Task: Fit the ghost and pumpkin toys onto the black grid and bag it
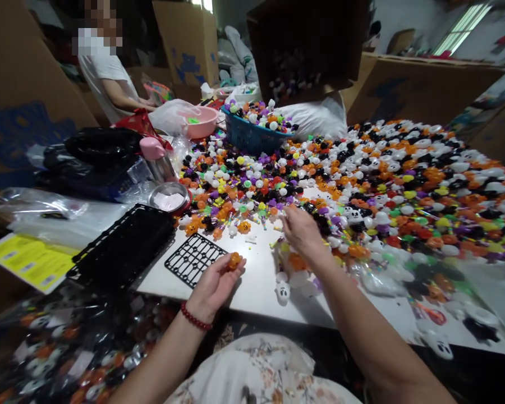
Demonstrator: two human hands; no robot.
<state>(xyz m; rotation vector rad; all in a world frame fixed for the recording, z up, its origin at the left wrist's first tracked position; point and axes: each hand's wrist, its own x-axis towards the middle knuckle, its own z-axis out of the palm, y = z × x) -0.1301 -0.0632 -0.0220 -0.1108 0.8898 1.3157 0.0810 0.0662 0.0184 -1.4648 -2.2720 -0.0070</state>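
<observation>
My left hand [216, 283], with a red bead bracelet [196, 317] at the wrist, holds a small orange pumpkin toy [234, 260] between thumb and fingers. Beside that hand a black plastic grid [196, 259] lies on the white tabletop [252, 280]. Farther right, my right hand [301, 230] reaches into the near edge of the heap of small toys [252, 179]. Its fingers are bent close together, and whatever they may pinch is hidden. Just below the right forearm lies a white ghost toy [282, 290].
A black crate [124, 249] and a metal bowl [169, 197] stand at left. Behind the heap are a blue basket [255, 137] full of toys and a pink basin [202, 120]. Another person [109, 84] works at the far left. Cardboard boxes [189, 42] surround the table.
</observation>
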